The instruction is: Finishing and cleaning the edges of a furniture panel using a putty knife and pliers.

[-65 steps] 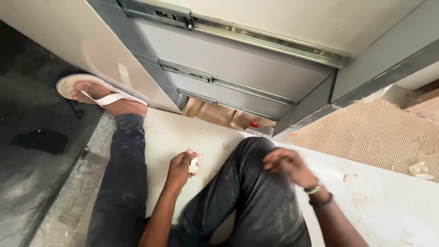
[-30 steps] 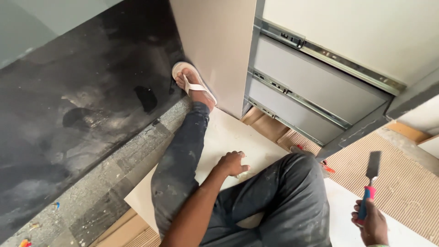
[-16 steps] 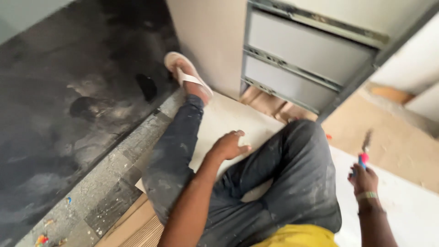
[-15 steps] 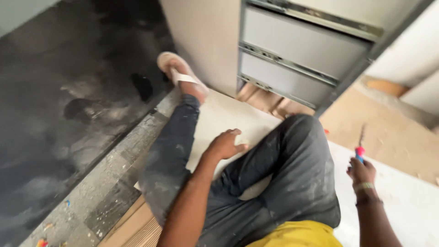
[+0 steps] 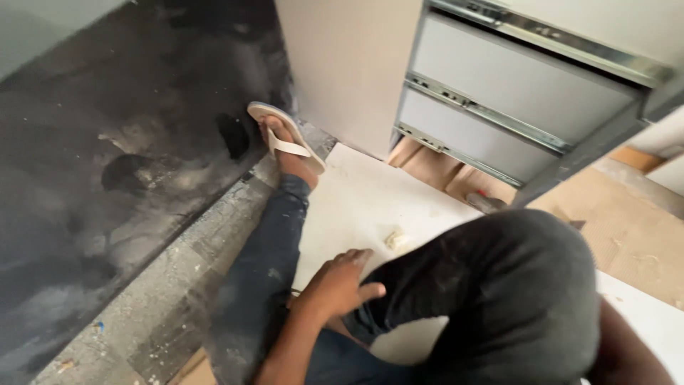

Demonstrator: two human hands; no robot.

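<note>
The view has swung left and dipped since half a second ago, so the grey cabinet with steel drawer runners (image 5: 499, 107) now fills the upper right. The right hand and its red-handled chisel have left view, so its grip cannot be told. The left hand (image 5: 342, 285) rests empty and loosely spread on the white floor sheet (image 5: 356, 199), with the small pale crumpled scrap (image 5: 395, 239) lying just beyond its fingertips.

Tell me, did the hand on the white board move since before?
Yes. The left hand slid off the bent knee and down onto the white board, near the small pale lump.
</note>
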